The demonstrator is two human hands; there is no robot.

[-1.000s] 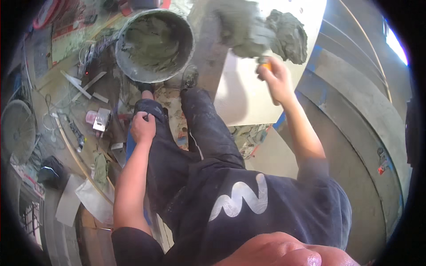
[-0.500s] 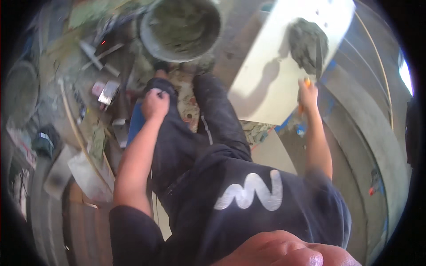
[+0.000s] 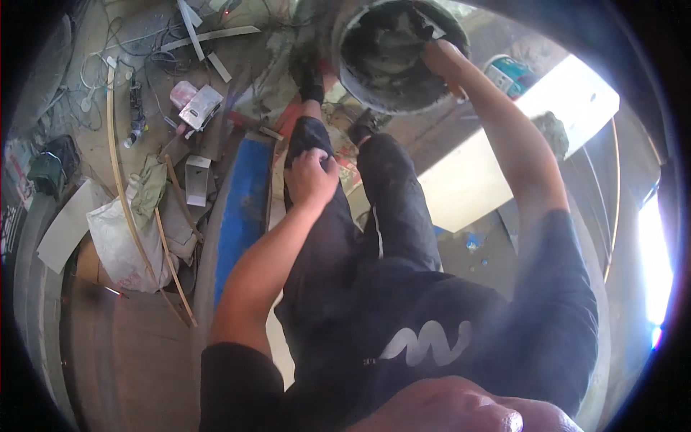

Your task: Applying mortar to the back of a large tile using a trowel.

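Note:
My right hand is closed round the orange handle of a trowel, over the large round bucket at the top. The trowel's blade reaches in over the wet grey mortar. On my left thigh rests my left hand, its fingers curled against the dark trousers; what lies in them, if anything, is hidden. To the right a long white board slants behind my right forearm. A heap of grey mortar sits on it, partly covered by the arm.
A teal tool stands between bucket and board. Left of my legs lie a blue-topped strip, thin wooden strips, a white bag, a pink and white device and tangled cables. A curved ledge runs along the right.
My right hand has moved with the trowel from the mortar heap on the board, up and left to the bucket. My left hand remains on my thigh. The whole view has shifted.

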